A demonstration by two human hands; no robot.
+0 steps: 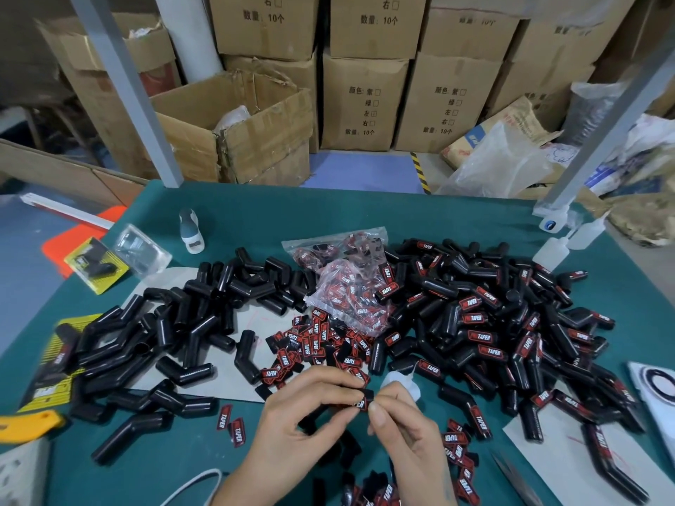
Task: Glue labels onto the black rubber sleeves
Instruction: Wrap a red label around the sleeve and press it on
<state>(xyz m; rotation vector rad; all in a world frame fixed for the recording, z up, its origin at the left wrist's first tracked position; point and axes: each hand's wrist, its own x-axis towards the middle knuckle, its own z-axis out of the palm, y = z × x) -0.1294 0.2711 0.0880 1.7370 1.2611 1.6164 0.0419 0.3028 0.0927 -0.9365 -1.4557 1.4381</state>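
My left hand and my right hand meet low at the centre over the green table. Together their fingertips pinch one small black and red label. My right hand also holds a small white glue bottle against the palm. A heap of plain black rubber sleeves lies to the left. To the right is a heap of sleeves with labels on them. Loose labels lie in the middle, below clear bags of labels.
White glue bottles stand at the far right, another white bottle at the far left. Yellow retail cards and a yellow tool lie at left. Scissors rest at lower right. Cardboard boxes are stacked behind the table.
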